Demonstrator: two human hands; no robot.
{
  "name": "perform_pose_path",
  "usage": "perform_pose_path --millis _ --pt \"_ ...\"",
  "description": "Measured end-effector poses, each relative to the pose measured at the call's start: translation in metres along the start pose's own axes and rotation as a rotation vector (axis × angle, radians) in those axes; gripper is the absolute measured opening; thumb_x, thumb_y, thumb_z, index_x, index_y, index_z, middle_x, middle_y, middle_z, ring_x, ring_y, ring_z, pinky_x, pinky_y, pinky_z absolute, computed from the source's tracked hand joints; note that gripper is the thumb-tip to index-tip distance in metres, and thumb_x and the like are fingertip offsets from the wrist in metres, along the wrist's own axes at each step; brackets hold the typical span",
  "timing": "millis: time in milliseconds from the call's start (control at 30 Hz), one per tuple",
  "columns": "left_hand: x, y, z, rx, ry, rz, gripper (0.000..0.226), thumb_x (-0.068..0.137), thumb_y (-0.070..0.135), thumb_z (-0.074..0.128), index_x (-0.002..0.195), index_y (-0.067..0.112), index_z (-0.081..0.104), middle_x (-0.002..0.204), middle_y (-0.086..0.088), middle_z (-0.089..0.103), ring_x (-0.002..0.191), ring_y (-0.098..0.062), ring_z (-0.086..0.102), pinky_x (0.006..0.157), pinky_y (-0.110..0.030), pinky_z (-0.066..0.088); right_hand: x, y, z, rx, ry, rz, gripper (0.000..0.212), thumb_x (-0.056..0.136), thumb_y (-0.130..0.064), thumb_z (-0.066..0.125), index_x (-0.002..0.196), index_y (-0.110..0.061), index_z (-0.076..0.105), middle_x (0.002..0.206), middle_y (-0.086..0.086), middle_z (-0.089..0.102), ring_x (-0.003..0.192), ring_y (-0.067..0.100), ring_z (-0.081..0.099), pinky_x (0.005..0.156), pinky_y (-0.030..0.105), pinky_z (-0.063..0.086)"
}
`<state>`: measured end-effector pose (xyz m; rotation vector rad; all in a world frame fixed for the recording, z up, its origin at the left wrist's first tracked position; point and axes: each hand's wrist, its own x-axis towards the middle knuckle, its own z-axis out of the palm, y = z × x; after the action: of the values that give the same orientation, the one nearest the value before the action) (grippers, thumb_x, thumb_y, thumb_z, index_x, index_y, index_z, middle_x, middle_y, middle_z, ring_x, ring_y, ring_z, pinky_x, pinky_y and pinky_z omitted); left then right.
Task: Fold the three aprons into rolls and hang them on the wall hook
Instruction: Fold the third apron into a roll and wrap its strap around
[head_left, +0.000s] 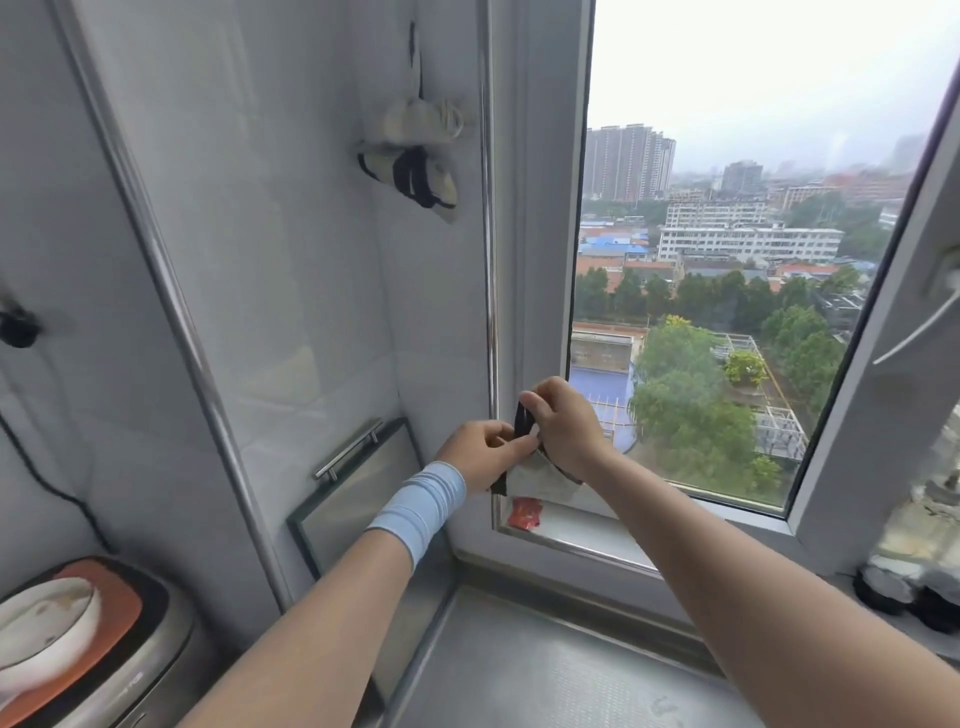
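White tiled wall (270, 218) beside window (727, 260) overlooking grey-skied city

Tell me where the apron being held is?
The apron sits low in the middle of the head view, held by the left hand and right hand, just above a red packet.

Your wall tiles (291, 234), upper left: glossy, smooth white. Corner trim (487, 208): polished metal. Hung apron rolls (410, 171) and the apron you're holding (540, 480): matt cloth, black strap (522, 423) matt too. Your wristband (421, 506): creased light-blue fabric. Counter (545, 670), bottom: brushed metal, dull sheen.
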<state>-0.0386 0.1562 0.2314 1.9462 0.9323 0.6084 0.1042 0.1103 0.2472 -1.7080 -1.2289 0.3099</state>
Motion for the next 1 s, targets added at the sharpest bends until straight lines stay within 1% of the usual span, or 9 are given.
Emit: perform_pose_path --millis 133,233,367,467,633,733,833,900,1000 --pt "0.006 0.021 -0.028 0.042 0.010 0.104 0.022 0.080 0.049 0.067 0.090 0.030 0.070 0.072 0.006 0.070 0.078 -0.022 0.069 0.076 -0.041 0.059 0.020 -0.029 -0.008 0.029 0.012 -0.002 0.024 0.096 -0.035 0.057 0.086 -0.013 0.058 0.083 0.002 0.065 0.075 0.020 0.062 0.061 0.030 0.043" --pt "0.013 0.048 -0.048 -0.029 0.042 0.125 0.012 0.084 0.035 0.069 0.093 0.027 0.070 0.073 0.009 0.066 0.077 -0.016 0.064 0.070 -0.031 0.056 0.034 -0.059 -0.013 0.014 0.043 -0.058 0.024 0.093 -0.034 0.062 0.082 -0.012 0.062 0.076 -0.001 0.064 0.069 0.014 0.059 0.058 0.026 0.040" --pt "0.028 0.083 -0.084 -0.223 0.301 0.147 0.020 0.089 0.036 0.065 0.088 0.017 0.073 0.070 0.005 0.066 0.073 -0.017 0.061 0.067 -0.023 0.049 0.052 -0.110 -0.023 0.035 0.057 -0.144 0.020 0.091 -0.032 0.065 0.081 -0.015 0.067 0.077 -0.001 0.069 0.066 0.017 0.066 0.062 0.032 0.054" --pt "0.038 0.102 -0.110 -0.175 0.410 0.236 0.021 0.090 0.033 0.065 0.084 0.015 0.073 0.070 0.004 0.067 0.069 -0.016 0.061 0.065 -0.023 0.049 0.065 -0.144 -0.031 0.052 0.075 -0.198 0.016 0.089 -0.029 0.067 0.082 -0.016 0.071 0.077 -0.002 0.072 0.063 0.018 0.069 0.068 0.038 0.060" --pt "0.056 0.137 -0.155 -0.068 0.617 0.409 0.023 0.093 0.028 0.058 0.088 0.012 0.074 0.081 0.000 0.072 0.076 -0.018 0.065 0.071 -0.025 0.052 0.084 -0.191 -0.038 0.174 0.119 -0.210 0.014 0.089 -0.022 0.065 0.088 -0.015 0.077 0.079 -0.002 0.075 0.076 0.012 0.070 0.074 0.030 0.058" --pt "0.062 0.165 -0.178 -0.024 0.671 0.496 0.019 0.094 0.024 0.057 0.089 0.014 0.073 0.079 0.005 0.070 0.076 -0.015 0.063 0.071 -0.021 0.049 0.100 -0.218 -0.041 0.292 0.192 -0.206 0.015 0.091 -0.021 0.063 0.086 -0.016 0.077 0.078 -0.001 0.075 0.078 0.016 0.071 0.078 0.035 0.059" --pt "0.066 0.195 -0.199 -0.075 0.702 0.604 0.013 0.090 0.015 0.060 0.102 0.017 0.065 0.080 0.009 0.067 0.076 -0.011 0.063 0.072 -0.018 0.050 0.122 -0.245 -0.047 0.313 0.339 -0.258 0.013 0.089 -0.022 0.066 0.084 -0.020 0.078 0.075 -0.006 0.074 0.076 0.013 0.071 0.077 0.035 0.059" --pt "0.072 0.209 -0.215 -0.084 0.719 0.679 0.014 0.087 0.011 0.061 0.098 0.020 0.059 0.072 0.011 0.066 0.070 -0.008 0.063 0.070 -0.017 0.051 0.136 -0.262 -0.050 0.300 0.422 -0.301 0.012 0.086 -0.025 0.067 0.082 -0.023 0.078 0.072 -0.009 0.073 0.073 0.010 0.070 0.075 0.033 0.058" --pt "0.088 0.225 -0.237 0.006 0.697 0.709 0.011 0.085 0.012 0.064 0.089 0.019 0.071 0.075 0.010 0.071 0.071 -0.007 0.066 0.073 -0.021 0.055 0.156 -0.286 -0.056 0.251 0.489 -0.336 0.011 0.084 -0.028 0.068 0.080 -0.027 0.077 0.071 -0.013 0.072 0.073 0.006 0.068 0.071 0.029 0.057"
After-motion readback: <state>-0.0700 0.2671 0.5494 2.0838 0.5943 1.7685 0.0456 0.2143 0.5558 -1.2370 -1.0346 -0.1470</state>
